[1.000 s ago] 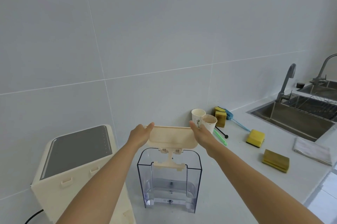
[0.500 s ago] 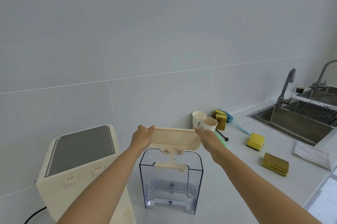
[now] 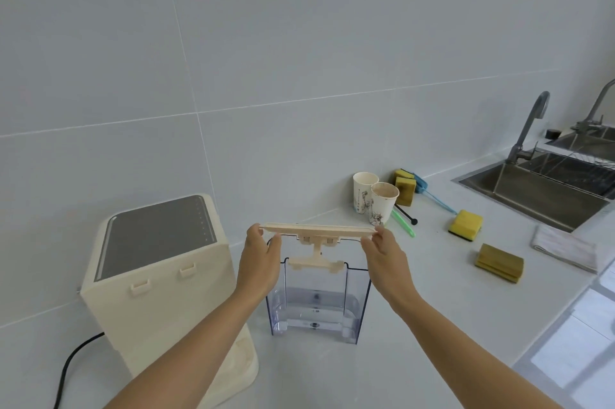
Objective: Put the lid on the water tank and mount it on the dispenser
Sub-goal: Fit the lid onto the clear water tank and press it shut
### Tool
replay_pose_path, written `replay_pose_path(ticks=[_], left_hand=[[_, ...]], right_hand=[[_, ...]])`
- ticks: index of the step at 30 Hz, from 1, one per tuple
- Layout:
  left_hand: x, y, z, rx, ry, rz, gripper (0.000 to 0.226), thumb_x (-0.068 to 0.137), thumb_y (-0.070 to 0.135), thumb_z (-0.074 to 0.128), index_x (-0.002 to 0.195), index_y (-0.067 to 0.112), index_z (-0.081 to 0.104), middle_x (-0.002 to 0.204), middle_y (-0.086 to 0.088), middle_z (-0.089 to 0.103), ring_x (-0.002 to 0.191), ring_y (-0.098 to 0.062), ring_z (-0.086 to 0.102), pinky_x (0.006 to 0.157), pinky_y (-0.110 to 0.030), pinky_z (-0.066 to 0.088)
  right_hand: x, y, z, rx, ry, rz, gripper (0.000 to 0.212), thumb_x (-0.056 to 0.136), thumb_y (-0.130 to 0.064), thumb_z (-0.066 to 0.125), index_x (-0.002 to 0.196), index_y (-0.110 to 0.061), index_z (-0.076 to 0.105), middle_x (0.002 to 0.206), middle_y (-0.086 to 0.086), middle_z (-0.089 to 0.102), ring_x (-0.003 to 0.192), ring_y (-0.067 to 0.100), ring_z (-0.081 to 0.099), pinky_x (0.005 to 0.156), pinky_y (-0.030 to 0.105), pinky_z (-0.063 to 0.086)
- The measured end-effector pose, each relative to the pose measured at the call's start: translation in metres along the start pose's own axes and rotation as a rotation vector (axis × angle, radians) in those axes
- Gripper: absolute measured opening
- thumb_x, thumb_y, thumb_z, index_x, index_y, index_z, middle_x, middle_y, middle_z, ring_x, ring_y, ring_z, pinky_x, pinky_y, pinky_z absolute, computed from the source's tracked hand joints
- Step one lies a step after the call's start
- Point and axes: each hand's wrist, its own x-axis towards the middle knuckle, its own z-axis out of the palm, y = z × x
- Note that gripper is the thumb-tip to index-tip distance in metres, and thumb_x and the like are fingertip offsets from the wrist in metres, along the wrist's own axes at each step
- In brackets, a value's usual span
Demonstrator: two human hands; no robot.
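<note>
A cream plastic lid (image 3: 317, 229) hangs level just above the clear water tank (image 3: 317, 302), its T-shaped stem reaching down to the tank's top opening. My left hand (image 3: 261, 260) pinches the lid's left end and my right hand (image 3: 386, 257) pinches its right end. The tank stands upright on the white counter, with nothing visible inside it. To its left stands the cream dispenser (image 3: 159, 279) with a dark grey top panel, its back side with two small hooks facing the tank.
Two paper cups (image 3: 376, 199) stand behind the tank near the wall, with sponges (image 3: 465, 225) and a brush beside them. A steel sink (image 3: 539, 190) with a tap lies at the right. A folded cloth (image 3: 562, 247) rests near the counter edge. A black cable (image 3: 71, 365) leaves the dispenser.
The lid has tipped from tilted, with its top face showing, to flat and edge-on, and has come lower over the tank. Both hands kept hold of its ends.
</note>
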Motion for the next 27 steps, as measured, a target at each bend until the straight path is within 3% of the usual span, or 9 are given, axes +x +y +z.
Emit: replay_pose_path(ticks=[4,6,9,13,16,19,22,24,27], left_hand=[[-0.014,-0.012,0.004,-0.063,0.009,-0.042,0.048,0.091,0.017,0.041,0.134,0.007,0.024,0.143,-0.013,0.035,0.13,-0.026,0.036,0.097,-0.03,0.03],[-0.021,-0.016,0.007,-0.101,0.023,-0.059,0.047,0.09,0.015,0.043,0.133,0.007,0.027,0.141,-0.012,0.038,0.128,-0.025,0.038,0.095,-0.027,0.029],[-0.031,-0.021,0.009,-0.132,0.038,-0.067,0.04,0.087,0.009,0.045,0.125,0.008,0.034,0.128,-0.012,0.047,0.109,-0.024,0.047,0.084,-0.026,0.034],[-0.039,-0.027,0.014,-0.101,0.033,-0.085,0.034,0.085,0.007,0.045,0.118,0.009,0.036,0.114,-0.02,0.051,0.083,-0.023,0.046,0.061,-0.024,0.035],[-0.043,-0.028,0.017,-0.102,0.035,-0.092,0.04,0.086,0.007,0.045,0.124,0.011,0.032,0.12,-0.02,0.05,0.096,-0.034,0.052,0.072,-0.036,0.043],[-0.044,-0.029,0.018,-0.104,0.026,-0.106,0.044,0.087,0.008,0.044,0.128,0.014,0.029,0.126,-0.022,0.048,0.106,-0.043,0.05,0.081,-0.048,0.047],[-0.044,-0.03,0.018,-0.124,0.034,-0.152,0.046,0.088,0.016,0.042,0.131,0.018,0.026,0.128,-0.019,0.049,0.096,-0.035,0.053,0.072,-0.039,0.042],[-0.043,-0.029,0.017,-0.198,0.028,-0.247,0.051,0.089,0.027,0.042,0.135,0.02,0.021,0.135,-0.018,0.044,0.11,-0.033,0.048,0.086,-0.041,0.038],[-0.041,-0.022,0.018,-0.361,-0.003,-0.4,0.062,0.088,0.041,0.042,0.14,0.024,0.012,0.147,-0.009,0.029,0.13,-0.03,0.032,0.1,-0.041,0.029]], right_hand=[[-0.017,0.01,0.005,-0.023,0.004,0.004,0.042,0.093,-0.018,0.037,0.134,-0.011,0.031,0.126,0.019,0.055,0.112,0.032,0.052,0.087,0.039,0.044],[-0.021,0.018,0.008,-0.034,0.003,0.004,0.043,0.092,-0.017,0.038,0.135,-0.012,0.03,0.121,0.015,0.057,0.104,0.029,0.056,0.075,0.03,0.045],[-0.027,0.029,0.013,-0.041,-0.013,0.005,0.044,0.091,-0.016,0.039,0.134,-0.014,0.03,0.102,0.008,0.057,0.069,0.012,0.052,0.053,0.014,0.038],[-0.032,0.039,0.017,-0.059,-0.021,0.032,0.044,0.09,-0.016,0.04,0.133,-0.013,0.031,0.109,0.021,0.06,0.075,0.028,0.056,0.058,0.029,0.042],[-0.031,0.043,0.019,-0.07,-0.042,0.029,0.046,0.09,-0.018,0.041,0.134,-0.013,0.029,0.09,0.013,0.058,0.061,0.015,0.048,0.052,0.025,0.039],[-0.028,0.046,0.019,-0.081,-0.059,0.026,0.045,0.09,-0.02,0.041,0.133,-0.013,0.029,0.085,0.008,0.055,0.058,0.013,0.047,0.051,0.025,0.038],[-0.023,0.045,0.014,-0.067,-0.07,0.032,0.045,0.09,-0.022,0.041,0.132,-0.011,0.03,0.088,0.006,0.055,0.06,0.01,0.046,0.052,0.024,0.037],[-0.015,0.041,0.011,-0.02,-0.076,0.06,0.049,0.09,-0.023,0.041,0.136,-0.011,0.027,0.102,0.005,0.057,0.068,0.011,0.047,0.058,0.025,0.037],[0.004,0.034,0.006,0.052,-0.078,0.11,0.055,0.09,-0.026,0.042,0.139,-0.013,0.022,0.14,0.014,0.041,0.102,0.02,0.045,0.083,0.028,0.032]])
